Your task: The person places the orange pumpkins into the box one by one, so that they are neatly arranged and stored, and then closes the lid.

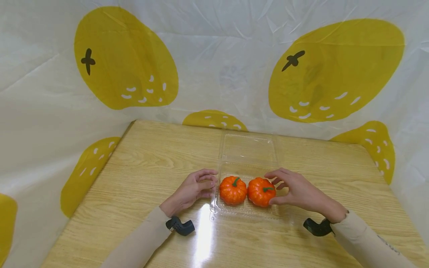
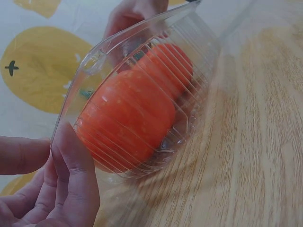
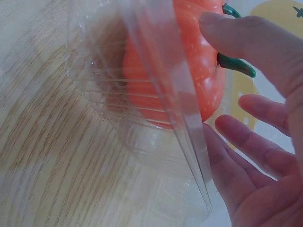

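Two small orange pumpkins with green stems sit side by side in the base of a clear plastic clamshell container (image 1: 234,213), its lid folded back. My left hand (image 1: 196,188) is at the container's left side, beside the left pumpkin (image 1: 232,190). In the left wrist view, its thumb and fingers (image 2: 75,165) pinch the container's rim. My right hand (image 1: 298,190) spans the right pumpkin (image 1: 259,191) from its outer side. The right wrist view shows the thumb on this pumpkin (image 3: 203,71) and a fingertip at its lower edge, by the rim; the other fingers are spread.
The open lid (image 1: 249,147) lies flat behind the base, toward the table's back edge. A wooden table (image 1: 161,149) carries everything. White fabric (image 1: 214,74) with yellow fruit prints hangs around its back and sides. Dark wrist mounts (image 1: 181,226) are on both sleeves.
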{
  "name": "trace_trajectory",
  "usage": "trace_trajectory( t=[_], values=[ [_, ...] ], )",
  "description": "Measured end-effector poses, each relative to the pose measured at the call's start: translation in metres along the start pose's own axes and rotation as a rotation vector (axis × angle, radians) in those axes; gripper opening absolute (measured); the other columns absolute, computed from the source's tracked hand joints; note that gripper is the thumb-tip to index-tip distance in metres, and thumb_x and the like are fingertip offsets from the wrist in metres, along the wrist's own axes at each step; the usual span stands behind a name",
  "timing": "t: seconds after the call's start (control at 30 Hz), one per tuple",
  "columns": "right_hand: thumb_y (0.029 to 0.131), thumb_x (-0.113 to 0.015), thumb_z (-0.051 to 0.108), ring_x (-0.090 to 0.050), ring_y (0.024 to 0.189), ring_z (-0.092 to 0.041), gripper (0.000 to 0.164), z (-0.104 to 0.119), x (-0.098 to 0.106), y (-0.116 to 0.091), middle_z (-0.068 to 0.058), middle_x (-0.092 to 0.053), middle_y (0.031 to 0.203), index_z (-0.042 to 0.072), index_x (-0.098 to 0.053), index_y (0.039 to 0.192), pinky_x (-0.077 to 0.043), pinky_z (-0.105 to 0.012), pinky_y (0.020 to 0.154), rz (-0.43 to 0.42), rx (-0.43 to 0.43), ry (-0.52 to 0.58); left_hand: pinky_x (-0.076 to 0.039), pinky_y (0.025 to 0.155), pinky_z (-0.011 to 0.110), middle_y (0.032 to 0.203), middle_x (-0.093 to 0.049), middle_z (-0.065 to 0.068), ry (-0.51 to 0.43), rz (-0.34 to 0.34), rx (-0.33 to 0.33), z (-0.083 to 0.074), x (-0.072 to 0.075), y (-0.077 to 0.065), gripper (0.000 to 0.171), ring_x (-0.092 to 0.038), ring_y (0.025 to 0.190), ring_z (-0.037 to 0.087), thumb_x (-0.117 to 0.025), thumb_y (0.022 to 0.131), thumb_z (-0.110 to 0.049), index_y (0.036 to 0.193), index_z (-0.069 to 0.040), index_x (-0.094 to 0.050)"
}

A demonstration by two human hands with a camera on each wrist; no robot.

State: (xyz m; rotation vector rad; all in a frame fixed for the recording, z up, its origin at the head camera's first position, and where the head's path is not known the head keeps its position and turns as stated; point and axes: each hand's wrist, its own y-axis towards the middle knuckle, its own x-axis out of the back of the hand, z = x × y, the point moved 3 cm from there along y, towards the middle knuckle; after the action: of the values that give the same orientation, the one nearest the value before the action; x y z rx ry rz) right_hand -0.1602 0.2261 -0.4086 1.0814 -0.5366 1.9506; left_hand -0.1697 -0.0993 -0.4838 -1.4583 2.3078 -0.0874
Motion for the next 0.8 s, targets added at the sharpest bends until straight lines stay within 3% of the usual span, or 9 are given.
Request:
trace_trajectory(
  t=[0.33, 0.57, 0.8],
  values=[
    [0.075, -0.093, 0.03, -0.071, 0.095, -0.02, 0.066, 0.001, 0.004, -0.003, -0.013, -0.07, 0.119, 0.005, -0.064, 0.13, -0.062, -0.031, 0.079, -0.029, -0.004, 0.033, -0.059, 0.073, 0.024, 0.111, -0.06, -0.001, 0.003, -0.003, -0.008, 0.001, 0.001, 0.0, 0.048, -0.061, 0.086, 0.011, -0.06, 0.099, -0.001, 0.145, 0.003, -0.047],
    [0.076, -0.093, 0.028, -0.072, 0.097, -0.022, 0.063, 0.002, 0.011, -0.006, -0.013, -0.072, 0.12, 0.008, -0.064, 0.13, -0.062, -0.033, 0.085, -0.071, -0.003, 0.048, -0.059, 0.073, 0.025, 0.108, -0.06, -0.003, 0.001, -0.001, -0.012, 0.002, 0.0, -0.001, 0.048, -0.061, 0.086, 0.01, -0.059, 0.099, -0.001, 0.145, 0.003, -0.046],
    [0.08, -0.09, 0.025, -0.069, 0.096, -0.001, 0.057, -0.002, 0.021, -0.008, -0.011, -0.072, 0.122, 0.01, -0.065, 0.129, -0.062, -0.028, 0.085, -0.13, -0.016, 0.086, -0.059, 0.073, 0.025, 0.106, -0.06, -0.003, -0.002, 0.007, -0.019, 0.002, 0.0, -0.001, 0.049, -0.061, 0.086, 0.01, -0.059, 0.099, -0.001, 0.146, 0.004, -0.046]
  ],
)
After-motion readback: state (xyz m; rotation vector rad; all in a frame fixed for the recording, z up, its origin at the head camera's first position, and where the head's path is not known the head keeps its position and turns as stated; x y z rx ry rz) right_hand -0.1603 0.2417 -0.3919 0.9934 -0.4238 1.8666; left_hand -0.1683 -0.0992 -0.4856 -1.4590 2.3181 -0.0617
